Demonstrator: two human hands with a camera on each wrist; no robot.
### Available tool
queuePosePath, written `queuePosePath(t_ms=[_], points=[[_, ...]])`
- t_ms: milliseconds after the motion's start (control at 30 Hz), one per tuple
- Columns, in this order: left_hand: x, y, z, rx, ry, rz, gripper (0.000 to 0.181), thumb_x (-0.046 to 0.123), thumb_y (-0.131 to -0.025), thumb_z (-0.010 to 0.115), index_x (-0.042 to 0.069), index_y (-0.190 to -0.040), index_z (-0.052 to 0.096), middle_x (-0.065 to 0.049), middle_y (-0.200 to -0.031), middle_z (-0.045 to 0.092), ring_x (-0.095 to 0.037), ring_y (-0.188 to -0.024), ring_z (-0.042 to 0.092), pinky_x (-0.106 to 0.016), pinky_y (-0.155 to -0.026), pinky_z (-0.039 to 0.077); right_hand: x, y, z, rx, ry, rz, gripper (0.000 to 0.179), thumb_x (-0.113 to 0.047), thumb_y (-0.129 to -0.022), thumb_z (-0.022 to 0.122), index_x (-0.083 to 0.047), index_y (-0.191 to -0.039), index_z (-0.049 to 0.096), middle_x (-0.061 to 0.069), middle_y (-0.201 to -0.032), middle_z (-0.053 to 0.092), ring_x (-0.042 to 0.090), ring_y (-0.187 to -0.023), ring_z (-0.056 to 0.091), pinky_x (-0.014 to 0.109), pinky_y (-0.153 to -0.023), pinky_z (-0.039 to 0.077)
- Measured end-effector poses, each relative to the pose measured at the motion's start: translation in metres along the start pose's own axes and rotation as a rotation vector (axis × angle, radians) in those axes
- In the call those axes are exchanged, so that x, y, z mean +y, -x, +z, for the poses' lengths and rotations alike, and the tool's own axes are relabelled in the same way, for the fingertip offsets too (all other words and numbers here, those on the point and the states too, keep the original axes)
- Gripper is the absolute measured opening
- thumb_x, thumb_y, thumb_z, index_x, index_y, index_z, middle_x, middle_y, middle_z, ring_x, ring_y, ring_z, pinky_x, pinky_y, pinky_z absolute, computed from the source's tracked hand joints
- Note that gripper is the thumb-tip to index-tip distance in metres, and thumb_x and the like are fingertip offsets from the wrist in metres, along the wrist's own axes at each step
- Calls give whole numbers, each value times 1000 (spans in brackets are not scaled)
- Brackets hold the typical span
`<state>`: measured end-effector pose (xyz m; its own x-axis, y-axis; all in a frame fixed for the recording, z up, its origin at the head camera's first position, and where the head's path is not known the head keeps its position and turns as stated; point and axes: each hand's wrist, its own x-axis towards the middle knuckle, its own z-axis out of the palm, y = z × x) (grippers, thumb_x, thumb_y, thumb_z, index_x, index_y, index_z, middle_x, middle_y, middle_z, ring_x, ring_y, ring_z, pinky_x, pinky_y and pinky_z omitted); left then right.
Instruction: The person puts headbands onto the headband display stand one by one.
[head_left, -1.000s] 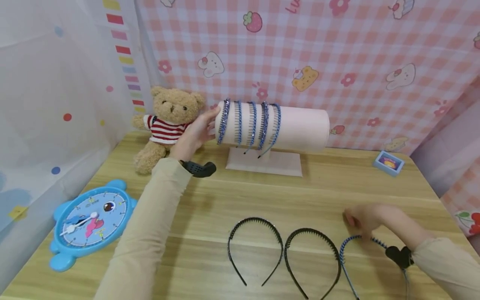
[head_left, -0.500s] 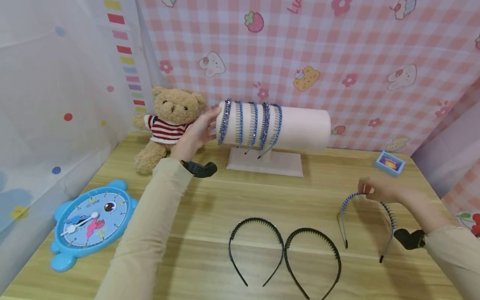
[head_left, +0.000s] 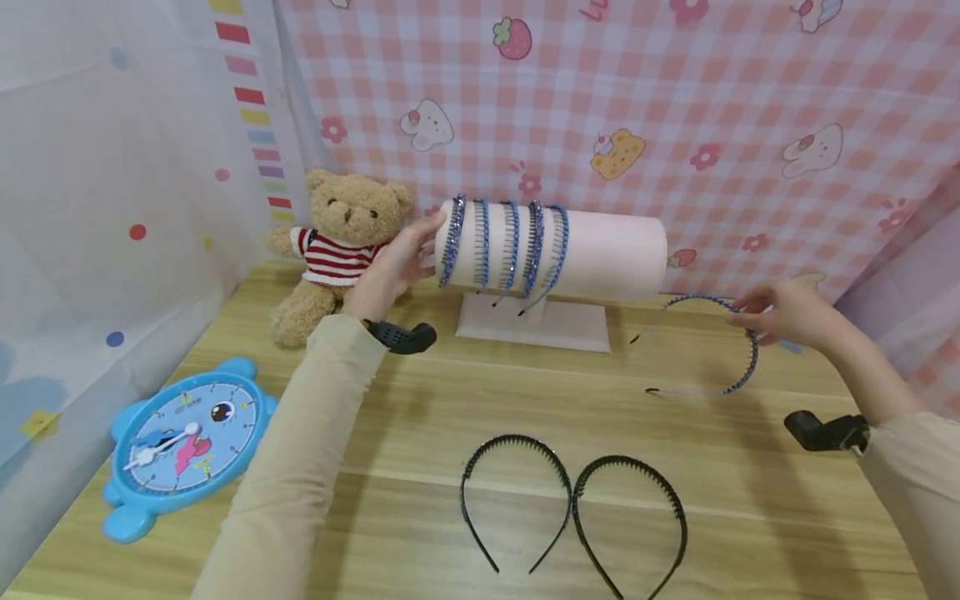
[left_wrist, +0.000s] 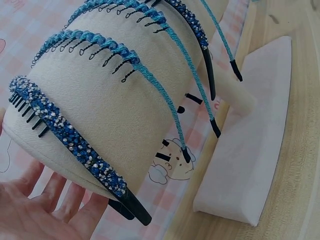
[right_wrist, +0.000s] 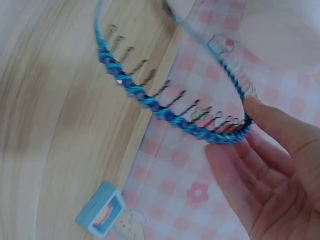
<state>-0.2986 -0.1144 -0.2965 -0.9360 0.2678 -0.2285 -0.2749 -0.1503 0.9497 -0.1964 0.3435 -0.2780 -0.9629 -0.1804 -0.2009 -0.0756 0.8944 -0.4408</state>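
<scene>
My right hand (head_left: 798, 317) pinches a blue beaded headband (right_wrist: 165, 115) between thumb and fingers. Lifted off the table, the band lies tilted, its comb teeth inward and its two tips toward the stand. Behind it stands a pale pink roll-shaped headband stand (head_left: 607, 254) on a flat base (head_left: 534, 323). Several blue headbands sit side by side over the stand's left part, with a glittery headband (left_wrist: 75, 142) outermost. At that left end my left hand (head_left: 397, 262) holds the stand, its fingertips partly hidden behind the roll's edge.
Two dark toothed headbands, one left (head_left: 516, 492) and one right (head_left: 630, 517), lie at the front of the wooden table. A teddy bear (head_left: 341, 242) sits behind my left forearm, and a blue toy clock (head_left: 187, 442) lies left. A small blue box (right_wrist: 102, 210) is near the right hand.
My right hand has picked the blue headband up from the front right, raised it toward the stand's right end and turned its tips leftward. The left hand stays at the stand's end.
</scene>
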Motion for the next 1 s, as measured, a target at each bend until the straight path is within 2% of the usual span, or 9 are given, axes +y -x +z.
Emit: queuePosePath(t_ms=[100, 200, 267, 333, 433, 567, 700, 867, 1000], points=[[2, 0, 1, 0, -10, -9, 51, 41, -92, 46, 20, -137, 34, 1, -129, 44, -15, -114, 41, -38, -102, 32, -7, -2, -2, 64, -90, 53, 61, -35, -88, 58, 18, -116, 48, 36, -107, 57, 18, -66, 65, 32, -59, 55], [3, 1, 1, 3, -13, -16, 56, 41, -92, 47, 21, -141, 29, 1, -142, 36, -17, -124, 36, -41, -107, 27, -14, -5, -4, 120, -207, 99, 70, -42, -86, 60, 17, -120, 46, 28, -99, 64, 11, -63, 65, 32, -59, 55], [4, 1, 2, 7, -13, -18, 56, 41, -92, 47, 20, -140, 30, 1, -136, 40, -15, -117, 40, -38, -105, 30, -20, -8, -5, 155, -289, 128, 73, -45, -83, 61, 15, -121, 45, 11, -86, 69, 5, -63, 64, 29, -61, 55], [4, 1, 2, 11, -11, -18, 55, 41, -91, 47, 20, -139, 31, 3, -123, 46, -12, -104, 43, -35, -99, 33, -28, -12, -6, 191, -368, 144, 74, -46, -82, 62, 13, -122, 45, -8, -78, 65, 1, -64, 63, 28, -63, 55], [3, 0, 1, 9, -7, -17, 55, 41, -92, 47, 19, -139, 30, 6, -114, 46, -9, -94, 42, -32, -94, 34, -42, -18, -6, 225, -507, 152, 65, -42, -80, 66, 7, -119, 49, -21, -72, 58, -2, -66, 62, 27, -69, 55], [2, -1, 0, 9, 1, -23, 58, 42, -91, 48, 20, -141, 28, 2, -133, 41, -13, -111, 41, -36, -103, 31, -62, -26, -5, 207, -703, 167, 48, -35, -78, 70, -6, -110, 51, -19, -76, 60, 1, -69, 64, 27, -74, 54], [2, -1, 1, 7, 0, -28, 60, 42, -90, 49, 21, -142, 26, -1, -146, 31, -19, -129, 32, -41, -109, 26, -76, -32, -4, 220, -783, 199, 44, -34, -76, 71, -10, -107, 51, -16, -75, 62, 3, -68, 66, 24, -72, 54], [1, 0, 0, 11, -2, -23, 60, 42, -91, 48, 21, -143, 25, 0, -147, 30, -19, -131, 30, -41, -109, 25, -91, -38, -4, 328, -896, 189, 40, -30, -73, 74, -9, -100, 55, -11, -73, 62, 4, -66, 64, 22, -67, 54], [1, 0, 0, 9, 6, -21, 59, 41, -91, 48, 20, -142, 27, -1, -147, 30, -20, -131, 29, -41, -109, 25, -99, -44, -5, 375, -973, 161, 34, -25, -72, 75, -9, -97, 59, -9, -73, 63, 6, -63, 64, 21, -63, 54]])
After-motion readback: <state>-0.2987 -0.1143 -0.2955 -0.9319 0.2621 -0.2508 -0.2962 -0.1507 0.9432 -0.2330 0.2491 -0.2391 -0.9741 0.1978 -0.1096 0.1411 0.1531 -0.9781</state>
